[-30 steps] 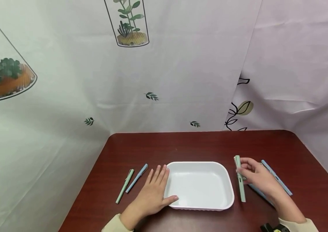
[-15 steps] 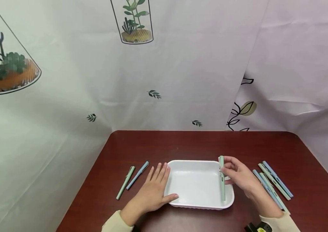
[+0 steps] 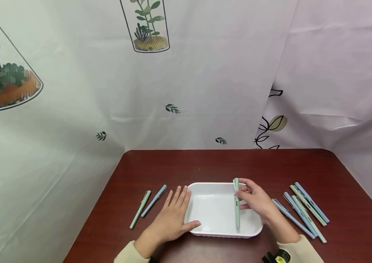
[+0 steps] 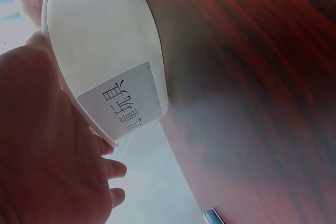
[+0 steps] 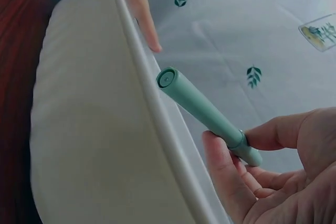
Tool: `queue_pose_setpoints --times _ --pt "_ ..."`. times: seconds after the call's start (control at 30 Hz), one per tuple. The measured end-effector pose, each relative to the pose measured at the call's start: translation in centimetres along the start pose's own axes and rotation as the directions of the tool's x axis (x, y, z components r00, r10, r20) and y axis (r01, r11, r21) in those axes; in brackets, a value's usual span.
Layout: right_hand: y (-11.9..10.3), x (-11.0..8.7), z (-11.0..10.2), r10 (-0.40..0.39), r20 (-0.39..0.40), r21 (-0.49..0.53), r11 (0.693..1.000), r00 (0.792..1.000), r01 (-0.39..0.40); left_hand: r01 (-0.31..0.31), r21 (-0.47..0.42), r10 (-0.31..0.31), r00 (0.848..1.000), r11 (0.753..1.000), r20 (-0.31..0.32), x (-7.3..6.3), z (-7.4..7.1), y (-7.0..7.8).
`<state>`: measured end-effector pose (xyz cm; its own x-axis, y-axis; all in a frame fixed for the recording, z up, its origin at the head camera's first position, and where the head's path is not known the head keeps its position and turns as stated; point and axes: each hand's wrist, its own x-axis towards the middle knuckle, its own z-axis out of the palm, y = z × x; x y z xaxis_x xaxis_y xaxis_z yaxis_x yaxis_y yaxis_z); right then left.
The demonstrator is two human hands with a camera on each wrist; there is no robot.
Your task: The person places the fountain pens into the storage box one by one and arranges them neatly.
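My right hand [image 3: 255, 201] pinches a pale green pen [image 3: 237, 210] between thumb and fingers, above the right half of a white tray [image 3: 210, 217]. The pen points lengthwise toward me, its clip end away. In the right wrist view, the pen's round end [image 5: 167, 78] stands by the tray rim, above it. With fingers spread and straight, my left hand [image 3: 169, 223] lies over the tray's left edge. The left wrist view shows that palm [image 4: 47, 150] against the rim, near a label [image 4: 123, 103] on the tray's wall.
Left of the tray lie a green pen [image 3: 140, 210] and a blue pen [image 3: 154, 201]. Several blue and green pens, among them a blue one [image 3: 292, 219], lie slanted at the right. A printed cloth [image 3: 205, 91] hangs behind the dark red table [image 3: 173, 166].
My right hand has carried the green pen leftward, from beside the tray to above its inside. The pens at the right are now uncovered. The left hand keeps its place.
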<state>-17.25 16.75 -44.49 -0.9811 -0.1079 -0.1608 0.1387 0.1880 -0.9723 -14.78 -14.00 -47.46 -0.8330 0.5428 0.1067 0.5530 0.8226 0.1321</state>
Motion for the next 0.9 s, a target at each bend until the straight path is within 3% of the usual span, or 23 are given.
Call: queue_pose_setpoints --times 0.27,0.63,0.9 --pt "0.1 0.3 2.2 0.013 -0.019 0.041 0.999 1.0 -0.012 -0.014 0.019 0.015 0.999 1.0 -0.037 -0.2 0.1 0.0" --pt "0.4 1.1 4.5 -0.002 -0.014 0.054 0.999 1.0 0.003 -0.003 0.036 0.003 1.0 0.999 -0.009 0.0 -0.2 0.1" --pt "0.7 1.5 6.0 0.003 -0.036 0.095 0.995 0.999 0.001 -0.022 0.053 0.025 0.998 0.998 -0.06 0.0 0.3 -0.1"
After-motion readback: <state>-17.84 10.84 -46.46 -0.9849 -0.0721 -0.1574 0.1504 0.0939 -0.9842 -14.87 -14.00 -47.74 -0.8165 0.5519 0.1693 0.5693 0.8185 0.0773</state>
